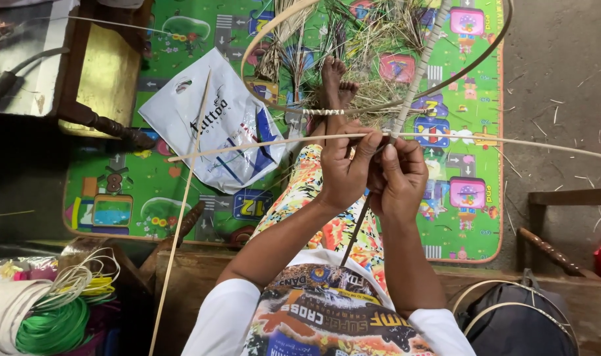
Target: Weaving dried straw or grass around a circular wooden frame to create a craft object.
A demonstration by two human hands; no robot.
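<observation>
Here we see both hands meeting just above the knees, working on a cane hoop frame [406, 92]. The left hand [343, 168] is closed, its grip wrapped around a thin pale cane strip [247, 148] that runs sideways through both fists, one end reaching out past the left grip over a white plastic bag [218, 122], the other trailing far out beyond the right grip over the bare floor [557, 79]. The right hand [399, 175] is closed too, its fingers pinching the same strip where a wrapped spoke [419, 66] of the hoop comes down into the grip. A dark thin rod [356, 231] drops from beneath the two grips toward the lap. Just beyond the grips, the bare feet [333, 82] rest on the hoop's bound rim, among loose dry fibres [379, 39] on a bright play mat [155, 184]. Well to the left of the grips lies a coil of green strip [53, 326].
</observation>
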